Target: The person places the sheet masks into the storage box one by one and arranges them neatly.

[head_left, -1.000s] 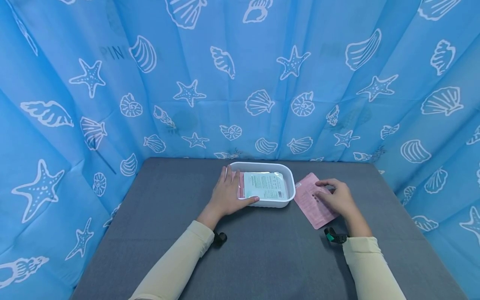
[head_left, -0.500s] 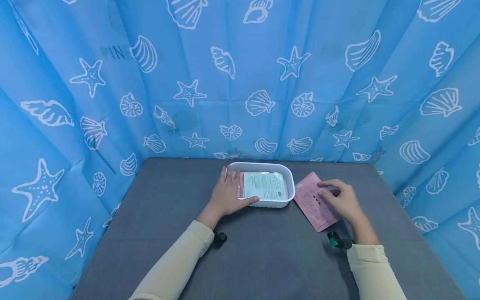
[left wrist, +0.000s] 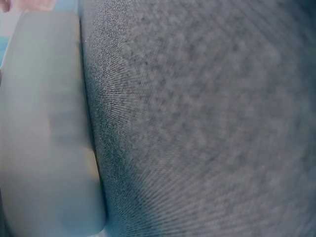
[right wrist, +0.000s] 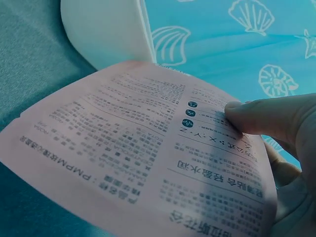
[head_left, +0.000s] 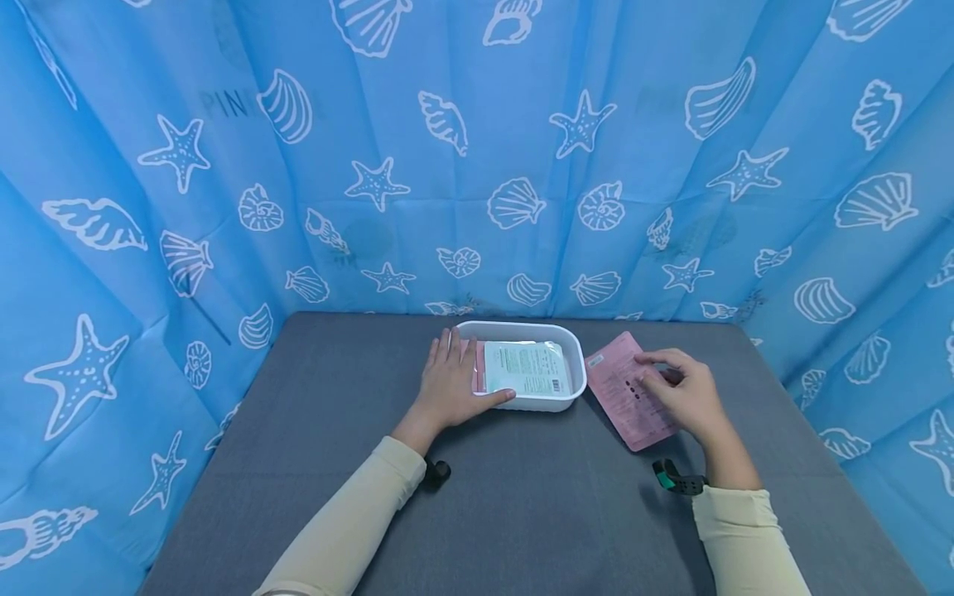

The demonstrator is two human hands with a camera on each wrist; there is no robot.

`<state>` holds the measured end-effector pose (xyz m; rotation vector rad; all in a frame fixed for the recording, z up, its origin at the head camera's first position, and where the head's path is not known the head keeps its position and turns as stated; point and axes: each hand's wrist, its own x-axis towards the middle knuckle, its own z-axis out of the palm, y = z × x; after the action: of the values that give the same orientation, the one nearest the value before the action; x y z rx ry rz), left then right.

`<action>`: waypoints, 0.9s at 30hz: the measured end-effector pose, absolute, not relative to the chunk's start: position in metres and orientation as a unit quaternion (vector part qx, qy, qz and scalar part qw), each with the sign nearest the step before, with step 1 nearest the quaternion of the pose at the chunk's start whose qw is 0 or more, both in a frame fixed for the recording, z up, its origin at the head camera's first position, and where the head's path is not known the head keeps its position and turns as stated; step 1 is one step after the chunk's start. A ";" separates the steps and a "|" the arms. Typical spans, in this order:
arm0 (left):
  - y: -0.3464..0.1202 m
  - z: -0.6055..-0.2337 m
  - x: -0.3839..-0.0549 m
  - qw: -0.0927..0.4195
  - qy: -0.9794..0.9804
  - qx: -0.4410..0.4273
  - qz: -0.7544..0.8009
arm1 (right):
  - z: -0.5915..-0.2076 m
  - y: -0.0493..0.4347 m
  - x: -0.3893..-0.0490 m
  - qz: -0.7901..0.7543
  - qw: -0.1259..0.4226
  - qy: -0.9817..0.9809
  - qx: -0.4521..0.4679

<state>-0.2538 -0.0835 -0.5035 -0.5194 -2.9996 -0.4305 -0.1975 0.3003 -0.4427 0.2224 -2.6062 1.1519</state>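
Note:
My right hand (head_left: pixel 689 397) pinches a pink sheet mask packet (head_left: pixel 622 385) by its right edge. In the right wrist view, the thumb lies on the printed face of the packet (right wrist: pixel 113 143), with the other fingers behind it. The packet is tilted up, its far corner close to a white plastic box (head_left: pixel 580 364). On the left end of that box rests my left hand (head_left: pixel 450 385), fingers straight over the rim and thumb along the front edge. Inside the box lie a mint-green packet (head_left: pixel 525 368) and, partly under it, a pink packet (head_left: pixel 479 368).
A dark grey cloth-covered table (head_left: pixel 537 505) bears everything. Behind it and at both sides hangs a blue curtain (head_left: pixel 462 215) with white shells and starfish. The box's side wall (left wrist: pixel 44 128) fills the left of the left wrist view.
The right hand has drawn back slightly to the right and now holds the pink packet lifted and tilted, its far end higher. The left hand and the box have stayed in place.

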 end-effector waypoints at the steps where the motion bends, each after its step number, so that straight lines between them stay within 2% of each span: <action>1: -0.084 -0.503 -0.254 0.034 -0.975 -0.169 -0.137 | -0.442 0.300 -0.197 0.399 0.143 -0.902 0.077; 19: -0.084 -0.501 -0.254 0.026 -0.976 -0.167 -0.138 | -0.419 0.281 -0.199 0.464 0.228 -0.852 0.078; 27: -0.083 -0.500 -0.252 0.028 -0.974 -0.171 -0.147 | -0.425 0.266 -0.201 0.533 0.210 -0.818 0.043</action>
<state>-0.2521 -0.0828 -0.5001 -0.5287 -3.0068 -0.4524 -0.2007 0.2659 -0.4255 0.1183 -2.2764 1.4831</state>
